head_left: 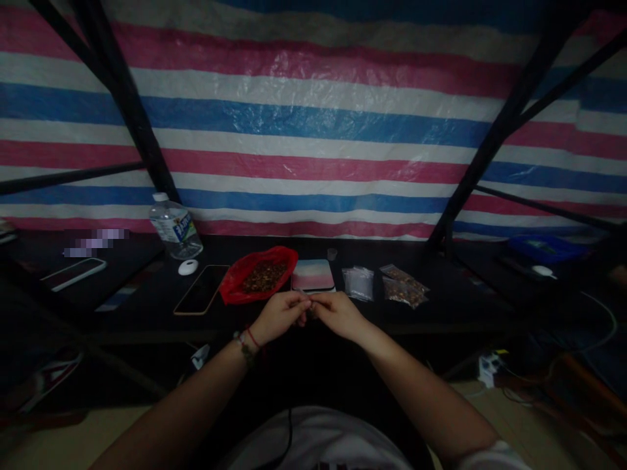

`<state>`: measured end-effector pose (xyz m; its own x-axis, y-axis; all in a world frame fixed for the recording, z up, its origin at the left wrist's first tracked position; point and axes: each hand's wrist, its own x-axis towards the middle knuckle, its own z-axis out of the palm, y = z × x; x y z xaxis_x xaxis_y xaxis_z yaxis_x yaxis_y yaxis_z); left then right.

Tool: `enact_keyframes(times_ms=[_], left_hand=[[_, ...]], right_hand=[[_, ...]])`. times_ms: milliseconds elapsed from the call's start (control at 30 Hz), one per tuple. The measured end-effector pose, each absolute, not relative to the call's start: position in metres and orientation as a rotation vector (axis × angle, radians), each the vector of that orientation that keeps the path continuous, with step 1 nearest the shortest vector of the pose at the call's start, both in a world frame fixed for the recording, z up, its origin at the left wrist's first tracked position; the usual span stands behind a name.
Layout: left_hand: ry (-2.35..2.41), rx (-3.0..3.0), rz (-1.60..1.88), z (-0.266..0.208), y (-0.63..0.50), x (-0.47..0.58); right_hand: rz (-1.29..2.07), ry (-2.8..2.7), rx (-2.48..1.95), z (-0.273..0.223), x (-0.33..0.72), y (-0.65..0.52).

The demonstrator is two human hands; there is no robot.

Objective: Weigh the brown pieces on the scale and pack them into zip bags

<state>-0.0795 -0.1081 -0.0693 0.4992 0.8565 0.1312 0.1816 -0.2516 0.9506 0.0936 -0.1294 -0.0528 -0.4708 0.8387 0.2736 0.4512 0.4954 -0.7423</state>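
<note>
Bare forearms [196, 391] lead to hands [278, 316] [340, 314] pinching a small, brownish, mostly hidden item [311, 313].

Just the one cam, worn on the person's head, facing forward and kinda down, with their light shirt [313, 440] poking in at the bottom edge. It's pretty wide but fairly close, so the left hand [278, 317] and right hand [343, 316] land just below center, with the dark table [470, 287] beyond and the striped sheet [313, 130] filling the upper half.
</note>
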Motion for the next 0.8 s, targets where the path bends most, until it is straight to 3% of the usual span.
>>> enact_keyframes(times_ms=[167,300,600,800], left_hand=[[0.902,1.722,0.794,-0.057,-0.116,-0.073],[0.982,1.725,0.825,-0.058,-0.121,-0.072],[1.146,1.731,0.785,-0.078,-0.121,-0.083],[1.154,1.710,0.785,-0.076,-0.120,-0.083]], right_hand=[[0.374,-2.201,-1.287,-0.048,0.099,-0.134],[0.222,-2.233,-1.392,-0.048,0.093,-0.140],[0.111,-2.177,-1.584,-0.057,0.081,-0.144],[0.175,-2.177,-1.276,-0.061,0.085,-0.138]])
